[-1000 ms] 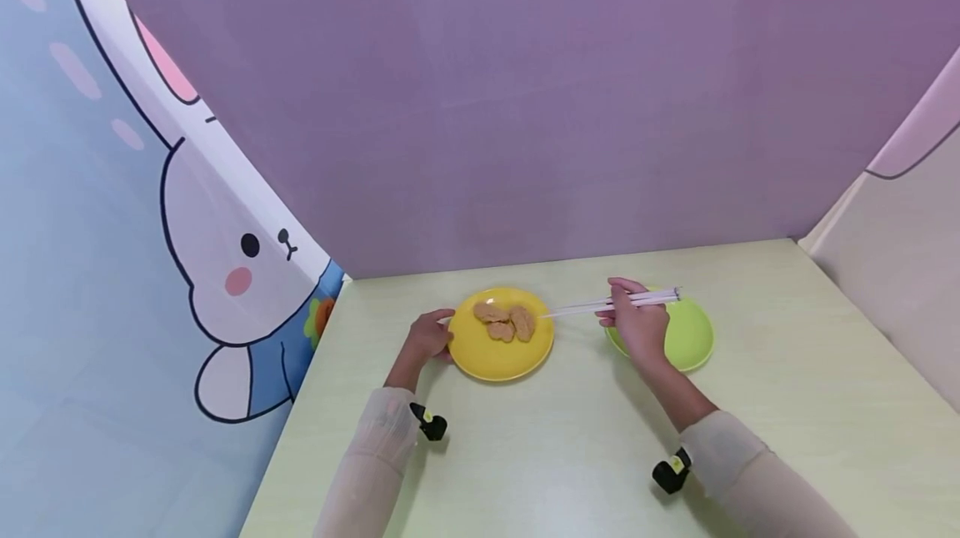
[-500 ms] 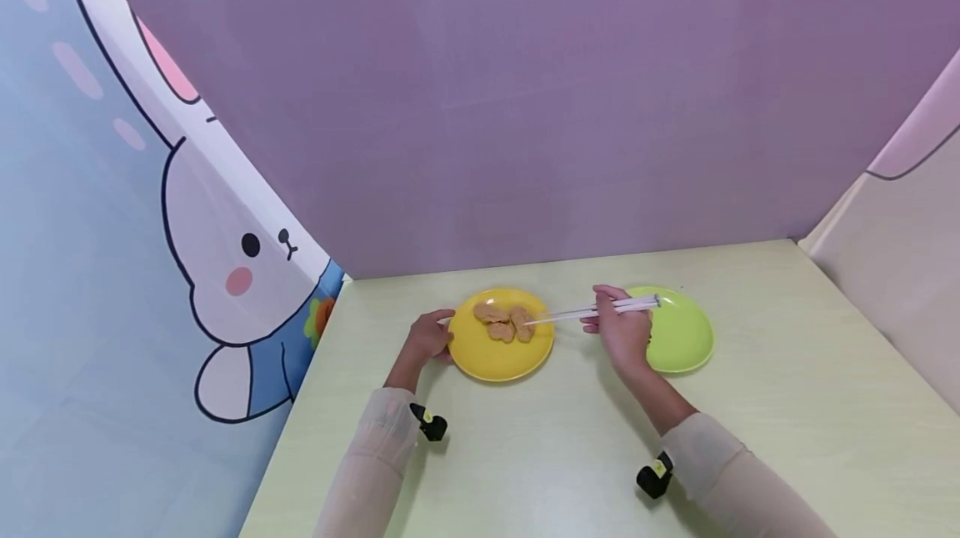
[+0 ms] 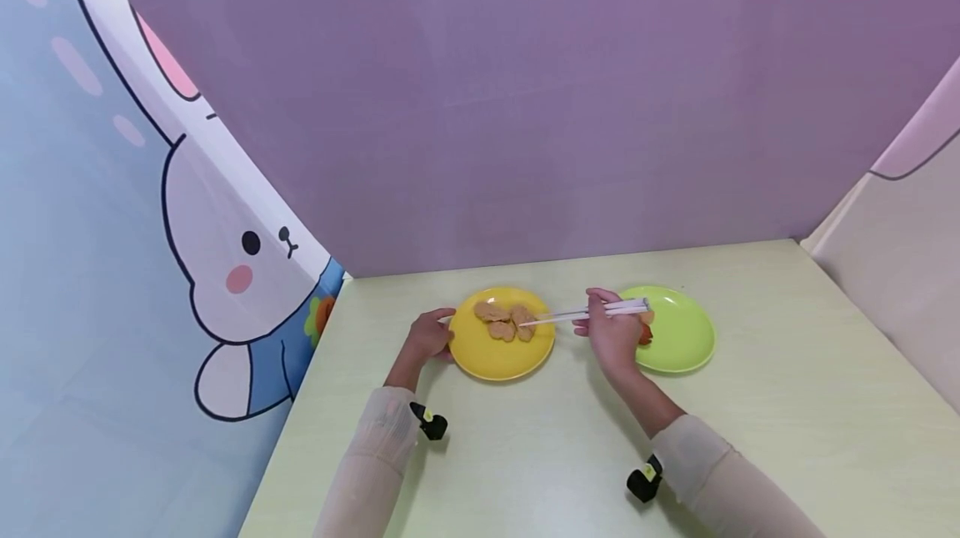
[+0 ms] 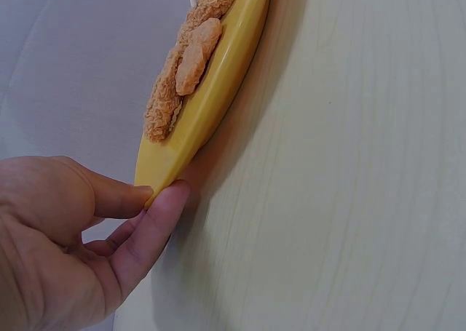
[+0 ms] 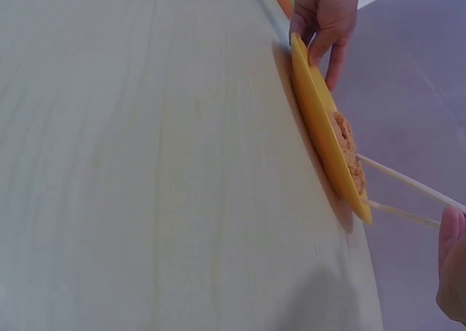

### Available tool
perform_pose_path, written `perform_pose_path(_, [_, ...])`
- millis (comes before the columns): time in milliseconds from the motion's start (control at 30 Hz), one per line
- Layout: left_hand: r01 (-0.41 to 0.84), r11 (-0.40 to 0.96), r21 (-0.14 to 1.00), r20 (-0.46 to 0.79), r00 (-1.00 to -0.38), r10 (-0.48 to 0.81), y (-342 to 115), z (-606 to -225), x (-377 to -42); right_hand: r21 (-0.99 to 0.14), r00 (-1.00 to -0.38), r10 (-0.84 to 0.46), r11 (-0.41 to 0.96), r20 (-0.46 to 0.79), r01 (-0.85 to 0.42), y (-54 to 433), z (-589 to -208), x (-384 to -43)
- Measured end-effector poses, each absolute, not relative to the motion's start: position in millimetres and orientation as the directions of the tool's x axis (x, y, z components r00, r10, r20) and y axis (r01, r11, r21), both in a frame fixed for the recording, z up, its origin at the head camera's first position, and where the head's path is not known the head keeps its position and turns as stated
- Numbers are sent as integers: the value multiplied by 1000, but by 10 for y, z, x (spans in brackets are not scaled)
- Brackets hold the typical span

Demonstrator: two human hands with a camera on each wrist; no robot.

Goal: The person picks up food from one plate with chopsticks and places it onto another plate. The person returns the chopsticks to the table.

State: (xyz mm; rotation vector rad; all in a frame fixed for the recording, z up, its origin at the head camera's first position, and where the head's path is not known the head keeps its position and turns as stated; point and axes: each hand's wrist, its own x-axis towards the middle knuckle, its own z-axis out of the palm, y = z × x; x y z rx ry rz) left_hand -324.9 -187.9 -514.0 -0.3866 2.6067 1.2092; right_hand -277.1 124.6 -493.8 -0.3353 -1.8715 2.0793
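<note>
The left hand (image 3: 431,336) is pinching a round yellow plate (image 3: 487,361); the right hand (image 3: 613,341) is gripping white chopsticks (image 3: 561,319), so thin that a lumpy brown nugget (image 3: 522,315) could slip.

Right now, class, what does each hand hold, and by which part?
Left hand: yellow plate, by its rim. Right hand: chopsticks, nearer their thicker ends.

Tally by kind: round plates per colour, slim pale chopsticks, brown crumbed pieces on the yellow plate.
Round yellow plate: 1
Round green plate: 1
Slim pale chopsticks: 2
Brown crumbed food pieces: 3
Total: 7
</note>
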Motion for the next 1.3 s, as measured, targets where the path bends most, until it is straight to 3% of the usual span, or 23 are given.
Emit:
perform_pose_path(567, [-353, 595, 722, -337, -931, -142, -1878, -5110, -3240, -998, -931, 361, -9, 59, -67, 1127, -4892, -2744])
perform_pose_path(1300, [-345, 593, 728, -338, -932, -127, -1925, -5132, -3236, -999, -923, 383, -33, 14, -29, 1248, -4839, -2785])
